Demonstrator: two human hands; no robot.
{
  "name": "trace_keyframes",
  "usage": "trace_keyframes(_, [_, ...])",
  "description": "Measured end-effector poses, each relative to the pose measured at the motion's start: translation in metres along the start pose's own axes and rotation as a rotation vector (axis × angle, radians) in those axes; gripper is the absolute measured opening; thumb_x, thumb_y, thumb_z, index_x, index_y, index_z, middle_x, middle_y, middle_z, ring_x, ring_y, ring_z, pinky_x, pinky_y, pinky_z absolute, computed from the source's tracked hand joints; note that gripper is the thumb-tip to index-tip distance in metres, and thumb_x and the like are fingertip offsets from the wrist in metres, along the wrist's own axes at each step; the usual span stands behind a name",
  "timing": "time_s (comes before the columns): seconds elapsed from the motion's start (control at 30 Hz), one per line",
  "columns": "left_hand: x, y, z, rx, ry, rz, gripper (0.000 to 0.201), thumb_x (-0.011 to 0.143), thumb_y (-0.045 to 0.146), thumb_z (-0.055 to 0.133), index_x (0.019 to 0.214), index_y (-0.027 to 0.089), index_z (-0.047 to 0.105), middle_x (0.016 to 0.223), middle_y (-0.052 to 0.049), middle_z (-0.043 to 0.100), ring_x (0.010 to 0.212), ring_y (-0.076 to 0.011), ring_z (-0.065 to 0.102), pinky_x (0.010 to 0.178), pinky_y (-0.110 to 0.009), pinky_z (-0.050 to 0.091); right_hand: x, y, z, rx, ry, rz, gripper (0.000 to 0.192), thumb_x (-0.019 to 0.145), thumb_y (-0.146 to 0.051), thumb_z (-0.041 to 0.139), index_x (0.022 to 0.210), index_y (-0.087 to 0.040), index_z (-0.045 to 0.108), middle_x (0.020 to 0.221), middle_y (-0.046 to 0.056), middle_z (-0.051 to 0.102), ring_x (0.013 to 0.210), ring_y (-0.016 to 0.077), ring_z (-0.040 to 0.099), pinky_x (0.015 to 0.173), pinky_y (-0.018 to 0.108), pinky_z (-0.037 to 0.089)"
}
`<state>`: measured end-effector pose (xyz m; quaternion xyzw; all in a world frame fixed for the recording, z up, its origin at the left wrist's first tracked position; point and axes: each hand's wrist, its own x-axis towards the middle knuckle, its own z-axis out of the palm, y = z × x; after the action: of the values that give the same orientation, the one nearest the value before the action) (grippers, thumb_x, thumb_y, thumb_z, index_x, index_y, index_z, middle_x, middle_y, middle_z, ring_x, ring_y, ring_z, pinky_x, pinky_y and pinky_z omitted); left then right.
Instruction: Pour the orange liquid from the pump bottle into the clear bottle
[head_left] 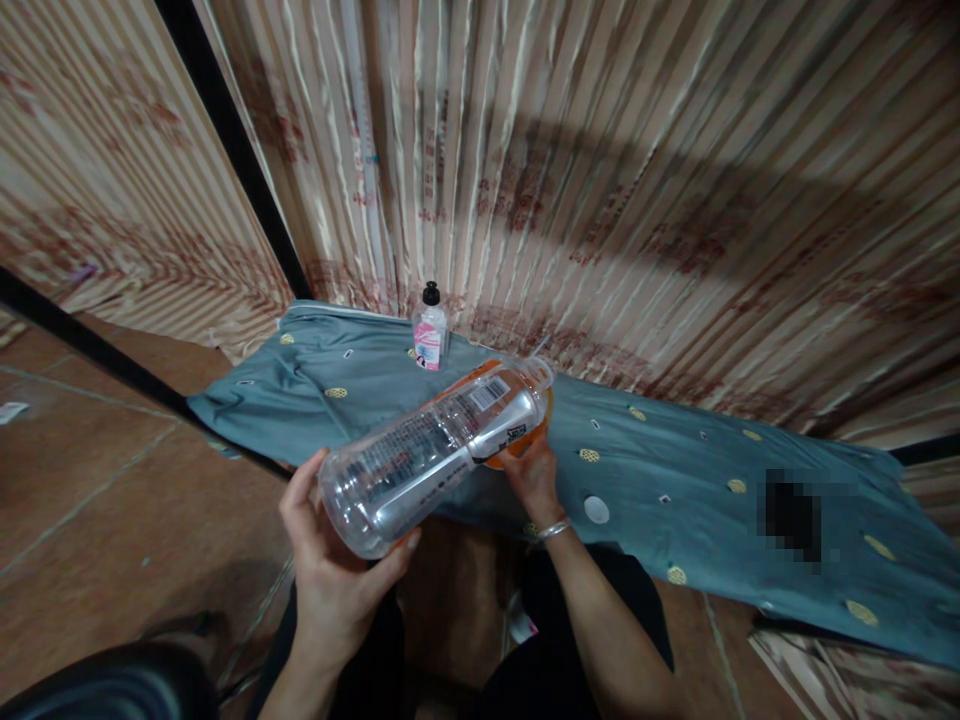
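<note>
Across the middle of the frame, below pleated beige, red-patterned curtains (600, 120), a teal cloth with yellow motifs (660, 460) bears a small clear bottle with black cap and pink label (429, 340). At centre, a left hand (330, 575) clamps the base of a large, tilted, clear plastic bottle with silver label (427, 465); the right hand (536, 475) meets something orange (525, 440) behind its neck end, grip impossible to tell.

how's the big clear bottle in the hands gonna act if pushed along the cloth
The big clear bottle looks roughly round, so it may roll; wrinkles in the cloth could slow it. No liquid shows in its clear end, so it's probably light.
</note>
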<state>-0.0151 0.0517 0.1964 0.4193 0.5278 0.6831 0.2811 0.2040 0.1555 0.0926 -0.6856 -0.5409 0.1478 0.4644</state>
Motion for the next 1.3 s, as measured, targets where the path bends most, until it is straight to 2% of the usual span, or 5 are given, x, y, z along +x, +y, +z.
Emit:
trace_keyframes(0.3, [-0.001, -0.0015, -0.0011, 0.005, 0.001, -0.004, 0.097, 0.056, 0.026, 0.097, 0.143, 0.022, 0.053, 0.131, -0.011, 0.066, 0.119, -0.0293, 0.071, 0.103, -0.039, 0.058, -0.001, -0.0031, 0.0003, 0.013, -0.002, 0.013, 0.083, 0.077, -0.049, 0.077, 0.146, -0.011, 0.051, 0.126, 0.022, 0.077, 0.11, 0.0336, 0.077, 0.093, 0.047, 0.062])
trace_keyframes(0.6, [-0.0007, -0.0006, -0.0001, -0.02, -0.01, -0.007, 0.096, 0.057, 0.024, 0.096, 0.142, 0.022, 0.053, 0.129, -0.011, 0.069, 0.117, -0.0302, 0.073, 0.1, -0.04, 0.06, -0.001, -0.0036, -0.0016, 0.007, -0.016, 0.03, 0.081, 0.076, -0.049, 0.077, 0.143, -0.011, 0.052, 0.121, 0.021, 0.078, 0.107, 0.034, 0.077, 0.091, 0.046, 0.063])
trace_keyframes(0.77, [-0.0011, -0.0024, -0.0006, -0.016, -0.005, 0.0, 0.097, 0.056, 0.024, 0.097, 0.143, 0.022, 0.053, 0.128, -0.01, 0.069, 0.114, -0.0291, 0.073, 0.098, -0.038, 0.06, -0.001, -0.0059, -0.0012, 0.027, -0.01, 0.015, 0.081, 0.077, -0.046, 0.076, 0.145, -0.012, 0.05, 0.127, 0.021, 0.076, 0.112, 0.0337, 0.076, 0.096, 0.047, 0.062])
trace_keyframes(1.07, [-0.0007, -0.0049, -0.0022, 0.01, -0.008, 0.05, 0.096, 0.057, 0.024, 0.096, 0.142, 0.021, 0.054, 0.128, -0.009, 0.069, 0.117, -0.0269, 0.072, 0.099, -0.036, 0.059, 0.0003, -0.0056, -0.0026, 0.011, -0.028, 0.021, 0.08, 0.075, -0.045, 0.078, 0.142, -0.01, 0.053, 0.124, 0.022, 0.078, 0.107, 0.0344, 0.078, 0.092, 0.045, 0.063])
trace_keyframes(1.3, [-0.0007, -0.0038, -0.0024, 0.012, -0.012, 0.042, 0.095, 0.057, 0.024, 0.096, 0.142, 0.021, 0.054, 0.13, -0.01, 0.068, 0.117, -0.0268, 0.073, 0.1, -0.036, 0.059, -0.0003, -0.0072, -0.0033, 0.023, -0.039, 0.024, 0.082, 0.077, -0.047, 0.076, 0.146, -0.011, 0.05, 0.128, 0.021, 0.077, 0.112, 0.034, 0.078, 0.096, 0.046, 0.063])
